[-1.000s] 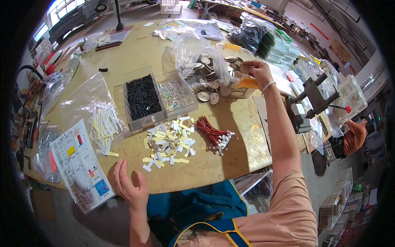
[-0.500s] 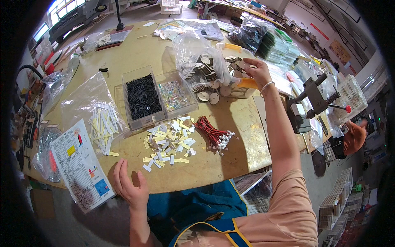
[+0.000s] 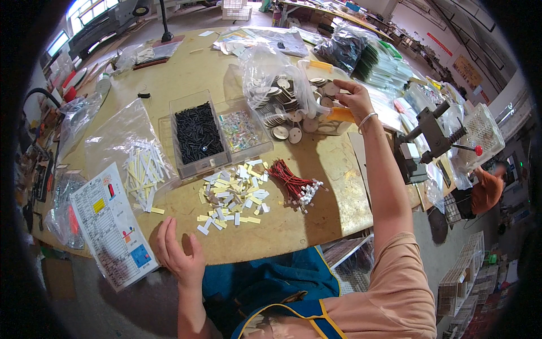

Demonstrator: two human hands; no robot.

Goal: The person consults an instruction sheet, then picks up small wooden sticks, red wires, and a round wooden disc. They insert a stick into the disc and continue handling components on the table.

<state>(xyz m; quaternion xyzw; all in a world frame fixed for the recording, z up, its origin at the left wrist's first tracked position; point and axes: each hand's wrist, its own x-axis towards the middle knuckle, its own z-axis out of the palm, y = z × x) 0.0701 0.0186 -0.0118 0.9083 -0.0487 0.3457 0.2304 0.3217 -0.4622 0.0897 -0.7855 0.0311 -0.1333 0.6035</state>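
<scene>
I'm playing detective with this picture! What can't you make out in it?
All in the head view:
Right hand: too small to tell whether it grips a disc.
Floor of the tub: hidden under discs.
Small print on the sheet: too tiny to read.
Crate: partly hidden by the table and apron.
Person in orange: too small and blurred to tell what they're doing.

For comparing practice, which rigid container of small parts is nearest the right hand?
The yellow-handled clear tub of round discs, at the right hand. The tray of black pieces and the tray of multicoloured pieces stand farther left.
</scene>
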